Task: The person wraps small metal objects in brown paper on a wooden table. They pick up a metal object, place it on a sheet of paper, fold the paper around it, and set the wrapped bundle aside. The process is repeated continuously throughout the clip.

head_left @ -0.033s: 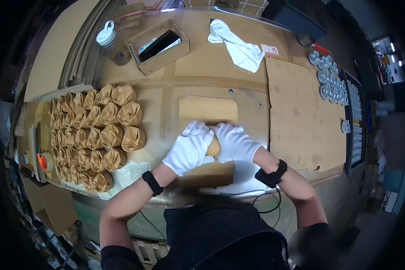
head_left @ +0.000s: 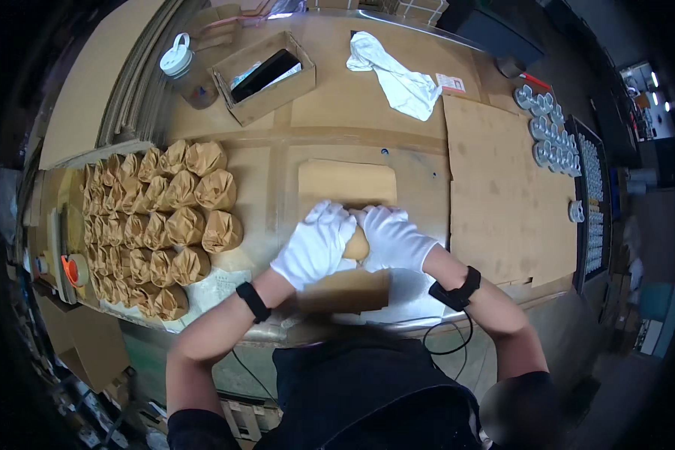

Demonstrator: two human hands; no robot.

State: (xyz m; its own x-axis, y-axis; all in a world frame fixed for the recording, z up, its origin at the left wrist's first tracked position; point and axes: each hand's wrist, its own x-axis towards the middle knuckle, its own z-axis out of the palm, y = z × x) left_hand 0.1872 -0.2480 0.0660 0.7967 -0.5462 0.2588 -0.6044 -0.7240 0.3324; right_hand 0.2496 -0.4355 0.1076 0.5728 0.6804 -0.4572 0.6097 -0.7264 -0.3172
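Observation:
My left hand [head_left: 315, 244] and my right hand [head_left: 394, 238], both in white gloves, are pressed together around a small brown paper bundle [head_left: 357, 245] near the front of the table. Only a sliver of the bundle shows between the gloves. A flat brown paper sheet [head_left: 347, 184] lies just beyond my fingers. Another brown sheet [head_left: 345, 291] lies under my wrists at the table's edge. To the left, several finished brown paper bundles [head_left: 165, 225] stand packed in rows.
At the back are an open cardboard box [head_left: 232, 101] with a black flat device in it, a plastic jar with a white lid [head_left: 181, 67] and a white cloth [head_left: 397, 79]. A large cardboard sheet [head_left: 502, 195] covers the right side, with round metal pieces [head_left: 547, 127] beyond it.

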